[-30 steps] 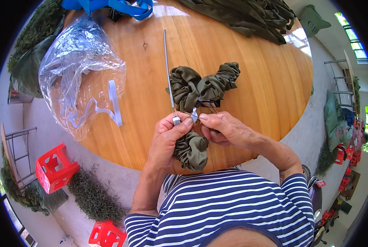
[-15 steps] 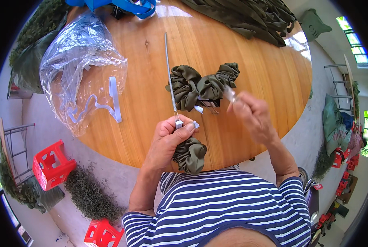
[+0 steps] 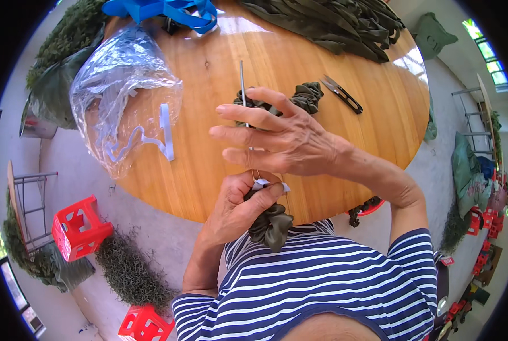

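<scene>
Left hand (image 3: 237,207) pinches a white strip (image 3: 268,184) and green scrunchie (image 3: 271,221) at the round wooden table's (image 3: 208,74) near edge; right hand (image 3: 282,139) hovers with fingers spread, its grip hidden. Snips (image 3: 342,94) and green fabric (image 3: 328,20) lie toward the far edge, a plastic bag (image 3: 123,108) at the left edge; red stools (image 3: 77,227) stand on the concrete floor (image 3: 140,227).

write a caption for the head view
Left hand pinches gathered olive fabric at a round wooden table; right hand above.

Round wooden table (image 3: 208,170) carries clear plastic bag (image 3: 123,108) at 10 o'clock, blue straps (image 3: 163,10) at 12, black snips (image 3: 342,94) at 1; red stool (image 3: 77,227) at 8.
</scene>
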Action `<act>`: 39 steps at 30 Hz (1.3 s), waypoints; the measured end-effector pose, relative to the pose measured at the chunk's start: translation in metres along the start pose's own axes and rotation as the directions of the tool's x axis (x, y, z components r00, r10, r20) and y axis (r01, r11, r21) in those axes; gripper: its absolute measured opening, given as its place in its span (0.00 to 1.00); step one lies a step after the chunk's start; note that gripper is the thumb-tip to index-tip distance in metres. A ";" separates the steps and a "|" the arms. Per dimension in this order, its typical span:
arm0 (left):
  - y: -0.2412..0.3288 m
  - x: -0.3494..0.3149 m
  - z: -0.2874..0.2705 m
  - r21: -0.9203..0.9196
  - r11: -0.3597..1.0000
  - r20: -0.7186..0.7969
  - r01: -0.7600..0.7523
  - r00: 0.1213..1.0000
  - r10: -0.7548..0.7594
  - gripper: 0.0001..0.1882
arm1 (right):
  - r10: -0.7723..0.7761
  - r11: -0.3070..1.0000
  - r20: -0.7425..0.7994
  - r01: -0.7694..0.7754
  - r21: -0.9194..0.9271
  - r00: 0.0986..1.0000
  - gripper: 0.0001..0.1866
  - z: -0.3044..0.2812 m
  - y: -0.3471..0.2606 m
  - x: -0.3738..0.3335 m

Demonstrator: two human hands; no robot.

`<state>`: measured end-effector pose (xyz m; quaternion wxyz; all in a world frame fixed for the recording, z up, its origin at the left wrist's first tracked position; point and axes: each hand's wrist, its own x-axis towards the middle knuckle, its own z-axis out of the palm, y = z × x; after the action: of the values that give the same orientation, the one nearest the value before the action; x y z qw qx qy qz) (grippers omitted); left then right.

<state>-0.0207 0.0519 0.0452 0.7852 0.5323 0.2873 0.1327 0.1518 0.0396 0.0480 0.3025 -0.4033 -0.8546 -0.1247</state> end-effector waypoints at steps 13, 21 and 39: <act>-0.006 -0.013 -0.022 0.117 0.908 0.048 -0.403 0.915 0.400 0.06 | 0.460 0.793 0.370 -0.561 0.237 0.807 0.14 -0.047 -0.047 -0.015; -0.008 -0.005 -0.018 0.644 0.380 0.127 -0.664 0.583 0.803 0.12 | 0.545 0.719 0.211 -0.582 0.379 0.811 0.15 -0.040 -0.066 -0.030; -0.005 0.004 -0.015 0.512 0.612 0.289 -0.603 0.792 0.538 0.08 | 0.718 0.237 0.437 -0.780 0.579 0.542 0.11 -0.044 -0.078 -0.049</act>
<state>-0.0267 0.0638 0.0352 0.5147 0.8145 0.0868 0.2532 0.1343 -0.0611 0.0542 0.4216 -0.6104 -0.5398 0.3979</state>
